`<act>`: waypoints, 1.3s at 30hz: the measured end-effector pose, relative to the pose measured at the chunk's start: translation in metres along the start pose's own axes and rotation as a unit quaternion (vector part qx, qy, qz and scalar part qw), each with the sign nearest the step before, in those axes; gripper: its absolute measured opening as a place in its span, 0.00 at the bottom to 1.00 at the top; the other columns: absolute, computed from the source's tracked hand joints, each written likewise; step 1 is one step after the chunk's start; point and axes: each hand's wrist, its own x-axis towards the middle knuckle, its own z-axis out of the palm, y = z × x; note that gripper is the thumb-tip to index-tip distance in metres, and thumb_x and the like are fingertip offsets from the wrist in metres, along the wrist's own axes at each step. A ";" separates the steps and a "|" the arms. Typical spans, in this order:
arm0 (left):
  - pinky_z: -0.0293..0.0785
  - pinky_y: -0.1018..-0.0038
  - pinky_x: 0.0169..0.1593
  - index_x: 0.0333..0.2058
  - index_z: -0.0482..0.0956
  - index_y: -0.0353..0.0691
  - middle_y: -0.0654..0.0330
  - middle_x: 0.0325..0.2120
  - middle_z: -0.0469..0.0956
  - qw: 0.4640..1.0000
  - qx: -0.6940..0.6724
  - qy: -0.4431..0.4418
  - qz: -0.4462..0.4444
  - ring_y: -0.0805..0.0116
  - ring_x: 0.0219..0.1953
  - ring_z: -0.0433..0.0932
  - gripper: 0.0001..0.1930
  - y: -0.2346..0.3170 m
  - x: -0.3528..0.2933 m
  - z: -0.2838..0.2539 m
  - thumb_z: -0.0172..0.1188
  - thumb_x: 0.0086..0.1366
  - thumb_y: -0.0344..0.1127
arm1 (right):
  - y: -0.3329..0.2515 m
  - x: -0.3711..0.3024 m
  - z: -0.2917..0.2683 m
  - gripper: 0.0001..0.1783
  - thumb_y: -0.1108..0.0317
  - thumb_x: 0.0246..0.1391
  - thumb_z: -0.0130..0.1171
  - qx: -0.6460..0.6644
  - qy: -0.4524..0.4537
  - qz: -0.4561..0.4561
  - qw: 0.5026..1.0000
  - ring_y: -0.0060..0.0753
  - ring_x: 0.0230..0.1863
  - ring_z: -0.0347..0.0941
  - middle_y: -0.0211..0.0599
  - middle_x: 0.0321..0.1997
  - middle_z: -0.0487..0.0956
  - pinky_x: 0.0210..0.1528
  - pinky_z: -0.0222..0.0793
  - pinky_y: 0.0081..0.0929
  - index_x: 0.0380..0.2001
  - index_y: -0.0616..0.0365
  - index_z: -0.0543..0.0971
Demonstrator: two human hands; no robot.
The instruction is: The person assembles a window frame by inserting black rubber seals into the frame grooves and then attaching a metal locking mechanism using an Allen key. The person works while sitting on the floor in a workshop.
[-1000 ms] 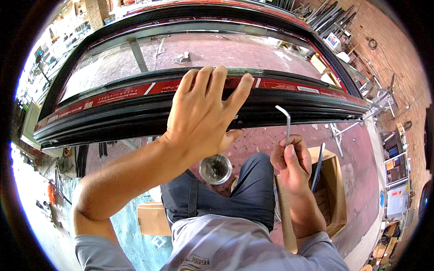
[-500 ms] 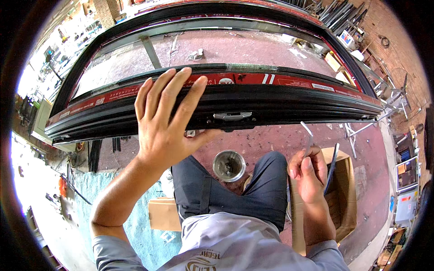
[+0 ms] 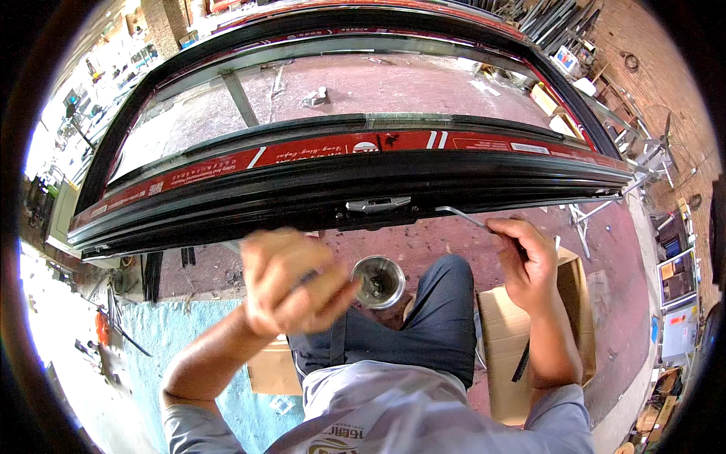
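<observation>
The right hand (image 3: 527, 261), right of centre in the view, is closed in a pinch of thumb and fingers on one arm of a thin, silvery L-shaped key (image 3: 464, 218). The key slants up to the left from the fingers, and its bent end overlaps the lower edge of a large black frame (image 3: 249, 204), just right of a silvery oblong fitting (image 3: 378, 204) set into that edge at the centre of the view.

The left hand (image 3: 293, 284), left of centre and below the frame's edge, is smeared by motion; its fingers look partly curled, but I cannot tell whether it has hold of anything.

The frame spans the upper half of the view, its near bar running from the far left to the right, with red printed tape (image 3: 302, 151) along its upper face. Below the fitting, a round metal bowl (image 3: 378, 282) with small dark contents sits between the knees of the dark trousers (image 3: 439, 310). A tall open cardboard box (image 3: 507, 340) stands at lower right, beside the right forearm, and a smaller carton (image 3: 271, 369) at lower left, by a pale blue mat (image 3: 181, 333). Reddish floor (image 3: 605, 265) shows around them.
</observation>
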 end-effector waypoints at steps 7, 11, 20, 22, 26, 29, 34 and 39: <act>0.72 0.67 0.37 0.33 0.79 0.37 0.57 0.29 0.77 0.880 -0.198 -0.036 -0.431 0.62 0.31 0.76 0.19 0.015 -0.037 0.064 0.77 0.50 0.40 | -0.005 0.029 0.000 0.11 0.78 0.58 0.58 -0.038 -0.088 -0.033 0.995 0.35 0.25 0.76 0.42 0.27 0.78 0.28 0.69 0.26 0.44 0.61 0.81; 0.77 0.72 0.44 0.38 0.82 0.34 0.60 0.33 0.83 0.720 -0.480 0.031 -0.500 0.71 0.36 0.80 0.18 0.004 -0.003 0.087 0.77 0.52 0.35 | -0.010 0.037 -0.002 0.11 0.77 0.59 0.58 -0.031 -0.125 0.001 0.992 0.37 0.25 0.76 0.42 0.27 0.78 0.28 0.70 0.27 0.45 0.61 0.82; 0.77 0.73 0.48 0.39 0.82 0.33 0.60 0.36 0.83 0.725 -0.479 0.090 -0.486 0.72 0.40 0.80 0.19 0.010 0.011 0.094 0.79 0.48 0.29 | -0.013 0.048 -0.006 0.14 0.79 0.57 0.57 -0.103 -0.157 -0.041 0.981 0.35 0.22 0.71 0.40 0.25 0.75 0.24 0.65 0.28 0.47 0.61 0.81; 0.78 0.73 0.47 0.39 0.82 0.33 0.60 0.37 0.83 0.694 -0.508 0.099 -0.501 0.72 0.40 0.80 0.19 0.013 0.013 0.091 0.78 0.49 0.28 | -0.026 0.040 -0.004 0.16 0.80 0.54 0.58 -0.183 -0.150 -0.062 0.970 0.40 0.23 0.74 0.43 0.27 0.77 0.25 0.68 0.31 0.47 0.60 0.81; 0.79 0.73 0.45 0.39 0.82 0.32 0.59 0.36 0.83 0.688 -0.522 0.086 -0.497 0.71 0.39 0.81 0.16 0.011 0.009 0.098 0.76 0.51 0.25 | -0.030 0.019 0.008 0.22 0.82 0.51 0.58 -0.210 -0.092 -0.063 0.971 0.45 0.25 0.78 0.46 0.30 0.79 0.26 0.72 0.37 0.50 0.58 0.80; 0.80 0.72 0.45 0.39 0.82 0.32 0.58 0.36 0.83 0.685 -0.527 0.094 -0.494 0.71 0.39 0.81 0.15 0.014 0.014 0.091 0.75 0.52 0.25 | -0.048 0.017 0.010 0.21 0.81 0.51 0.60 -0.253 -0.120 -0.019 0.960 0.45 0.25 0.78 0.46 0.29 0.79 0.25 0.72 0.35 0.51 0.61 0.79; 0.79 0.72 0.46 0.40 0.83 0.33 0.58 0.36 0.84 0.701 -0.505 0.096 -0.495 0.70 0.38 0.82 0.16 0.015 0.014 0.095 0.75 0.51 0.25 | -0.072 0.013 0.017 0.18 0.76 0.57 0.57 -0.154 -0.138 0.036 0.978 0.36 0.21 0.76 0.46 0.24 0.78 0.23 0.69 0.29 0.52 0.66 0.77; 0.78 0.74 0.46 0.40 0.83 0.33 0.59 0.37 0.84 0.711 -0.500 0.106 -0.483 0.71 0.38 0.81 0.16 0.011 0.007 0.095 0.75 0.51 0.26 | -0.029 0.022 -0.008 0.20 0.64 0.68 0.52 0.415 -0.297 0.372 0.775 0.21 0.20 0.73 0.34 0.24 0.79 0.24 0.69 0.18 0.55 0.70 0.74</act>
